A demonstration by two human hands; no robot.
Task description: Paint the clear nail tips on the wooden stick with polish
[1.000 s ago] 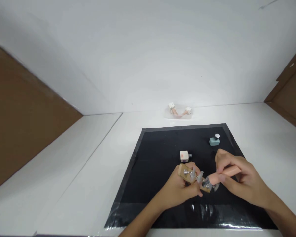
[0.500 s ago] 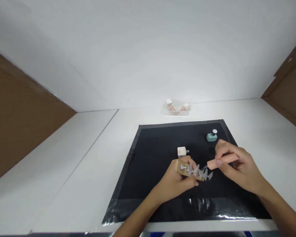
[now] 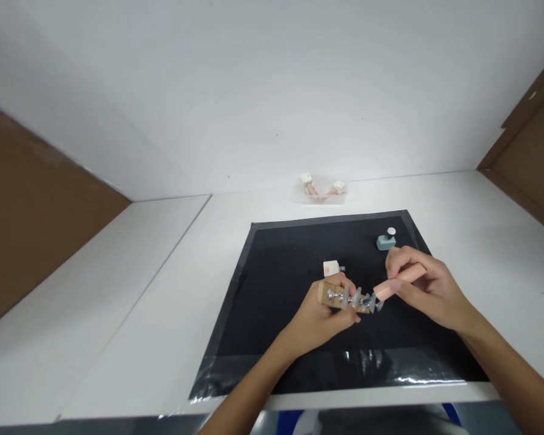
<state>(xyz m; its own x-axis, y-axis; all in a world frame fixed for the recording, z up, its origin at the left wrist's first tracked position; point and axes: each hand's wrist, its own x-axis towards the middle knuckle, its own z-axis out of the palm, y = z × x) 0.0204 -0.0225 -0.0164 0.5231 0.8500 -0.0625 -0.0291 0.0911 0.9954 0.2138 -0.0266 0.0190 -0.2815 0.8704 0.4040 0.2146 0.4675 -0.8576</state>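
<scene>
where the left hand [image 3: 316,325] curls, wooden bar [image 3: 323,293] lies.

A white wall [image 3: 199,90] fills twelve o'clock; brown panels [image 3: 36,217] stand at nine and near three; a white tabletop [image 3: 140,326] spreads through eight.

Right of centre in the lower half, the block [image 3: 323,294] is partly covered by the left hand [image 3: 320,317] and by the tips [image 3: 356,299], whose details are blurred. The handle [image 3: 383,290] is partly covered by the right hand [image 3: 433,296]; contact between its left end and the tips cannot be confirmed. The mark on the white bottle [image 3: 330,268] is too small to be read. The left forearm [image 3: 254,386] is cut off by the bottom edge, the right forearm [image 3: 503,356] at the lower right corner.
</scene>
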